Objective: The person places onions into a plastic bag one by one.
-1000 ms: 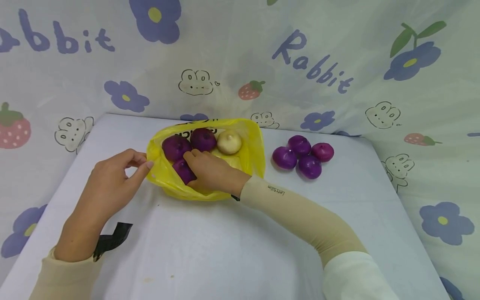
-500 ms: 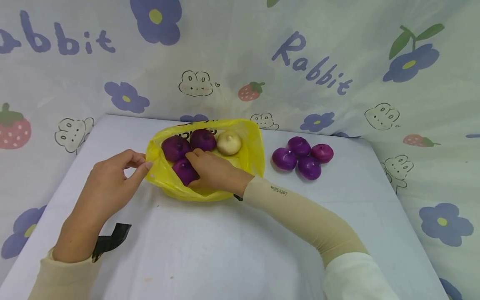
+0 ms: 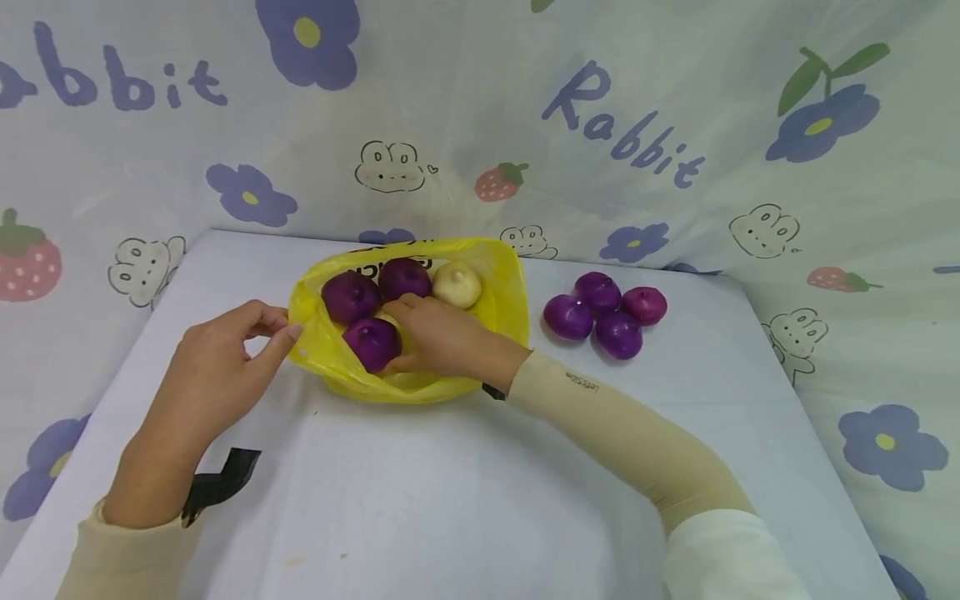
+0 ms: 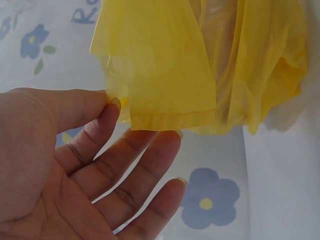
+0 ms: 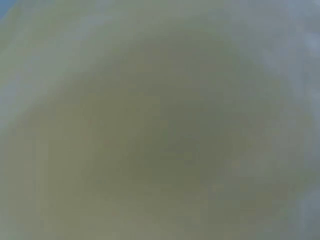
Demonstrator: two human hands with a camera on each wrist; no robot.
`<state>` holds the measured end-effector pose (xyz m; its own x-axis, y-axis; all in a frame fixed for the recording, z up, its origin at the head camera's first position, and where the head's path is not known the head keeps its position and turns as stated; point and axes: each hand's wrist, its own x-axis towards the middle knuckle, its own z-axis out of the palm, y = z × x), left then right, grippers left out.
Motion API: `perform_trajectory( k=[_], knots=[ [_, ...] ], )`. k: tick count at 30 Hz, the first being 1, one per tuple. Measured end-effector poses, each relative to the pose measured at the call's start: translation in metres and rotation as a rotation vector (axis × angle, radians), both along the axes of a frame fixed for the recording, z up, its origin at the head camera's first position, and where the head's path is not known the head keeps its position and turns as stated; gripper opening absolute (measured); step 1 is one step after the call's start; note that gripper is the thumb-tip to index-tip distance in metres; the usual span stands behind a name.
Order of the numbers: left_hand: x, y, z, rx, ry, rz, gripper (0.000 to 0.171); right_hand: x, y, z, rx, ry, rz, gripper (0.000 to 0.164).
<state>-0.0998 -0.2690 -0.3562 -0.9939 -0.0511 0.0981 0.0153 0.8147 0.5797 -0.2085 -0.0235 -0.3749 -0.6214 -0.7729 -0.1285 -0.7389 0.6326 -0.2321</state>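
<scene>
A yellow plastic bag (image 3: 506,287) stands with its mouth open toward me in the head view. In it lie several onions: a purple onion (image 3: 372,343) at the front, two more behind it, and a pale onion (image 3: 457,284) at the back right. My left hand (image 3: 225,367) pinches the bag's left rim between thumb and forefinger; the left wrist view shows the other fingers (image 4: 160,150) loosely spread under the yellow film. Inside the mouth, my right hand (image 3: 442,337) is beside the front purple onion, fingers extended, fingertips partly hidden. The right wrist view is blurred.
Several purple onions (image 3: 619,335) sit grouped on the white table (image 3: 465,483) right of the bag. A patterned cloth (image 3: 450,100) with flowers and rabbits hangs behind the table. A black strap end (image 3: 225,479) sticks out from my left wrist.
My right hand has drawn back to the right from the front purple onion, which now shows almost whole. The left hand keeps its pinch on the rim.
</scene>
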Motion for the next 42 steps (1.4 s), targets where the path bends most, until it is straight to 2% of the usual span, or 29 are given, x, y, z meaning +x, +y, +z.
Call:
perform_trajectory(
  k=[7, 19, 24, 33, 42],
  knots=[
    [0.0, -0.001, 0.0, -0.007, 0.01, -0.003, 0.034, 0.006, 0.01, 0.008, 0.0, -0.017, -0.002, 0.071],
    [-0.001, -0.002, -0.001, -0.019, -0.004, 0.011, 0.035, 0.022, 0.029, 0.034, -0.078, -0.01, 0.004, 0.066],
    [-0.001, -0.002, -0.002, -0.021, -0.012, 0.016, 0.036, 0.028, 0.041, 0.039, -0.089, -0.016, 0.019, 0.064],
    [-0.001, -0.001, -0.002, -0.025, -0.006, 0.013, 0.035, 0.04, 0.071, 0.037, -0.142, -0.021, 0.003, 0.048],
    [-0.002, 0.001, -0.003, -0.021, -0.025, 0.014, 0.036, 0.057, 0.097, 0.036, -0.147, -0.011, 0.014, 0.049]
  ],
)
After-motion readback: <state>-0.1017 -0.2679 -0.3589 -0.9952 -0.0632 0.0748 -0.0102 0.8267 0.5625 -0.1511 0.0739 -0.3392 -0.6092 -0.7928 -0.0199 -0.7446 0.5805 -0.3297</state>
